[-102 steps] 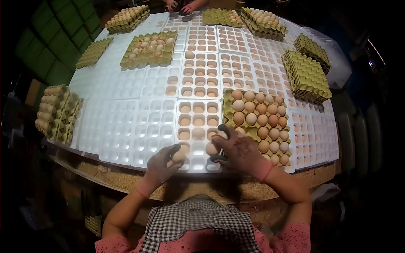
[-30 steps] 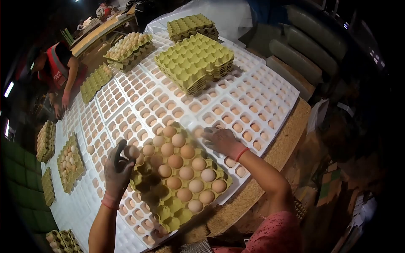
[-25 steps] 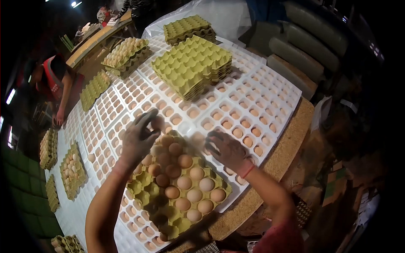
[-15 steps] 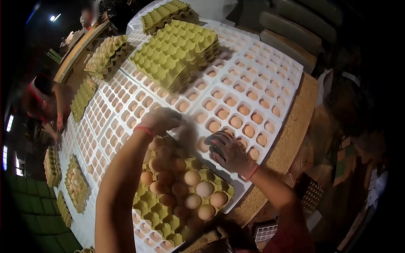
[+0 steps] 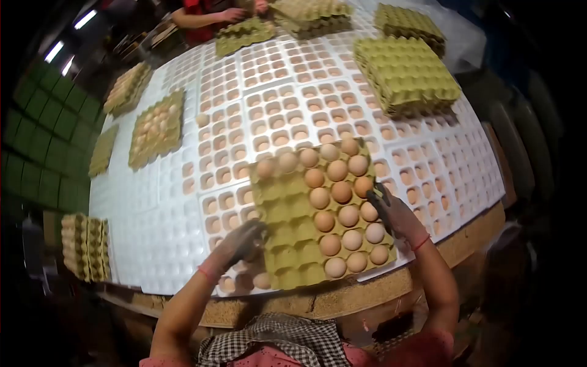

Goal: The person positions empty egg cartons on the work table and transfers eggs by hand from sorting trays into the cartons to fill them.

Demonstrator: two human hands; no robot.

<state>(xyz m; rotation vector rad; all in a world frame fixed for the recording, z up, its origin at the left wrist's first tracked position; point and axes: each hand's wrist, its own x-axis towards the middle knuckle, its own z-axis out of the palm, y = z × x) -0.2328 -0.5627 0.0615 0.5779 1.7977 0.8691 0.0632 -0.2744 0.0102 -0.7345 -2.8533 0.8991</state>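
A yellow-green egg tray lies tilted over the white trays in front of me. Brown eggs fill its right side and far row, while the cups at its near left hold none. My left hand, in a dark-fingered glove, grips the tray's left edge. At the right edge my gloved right hand holds the tray, with its fingers close to the outer eggs. Beneath and around the tray, white trays with square pockets cover the table, many of them with an egg in each pocket.
A stack of egg trays stands at the back right, with another stack behind it. On the left are a part-filled egg tray and a stack with eggs. Across the table a person's hands are near a tray.
The view has swung left. My hands have moved from above the tray and the white pockets to the egg tray's two side edges, and the tray sits turned differently.
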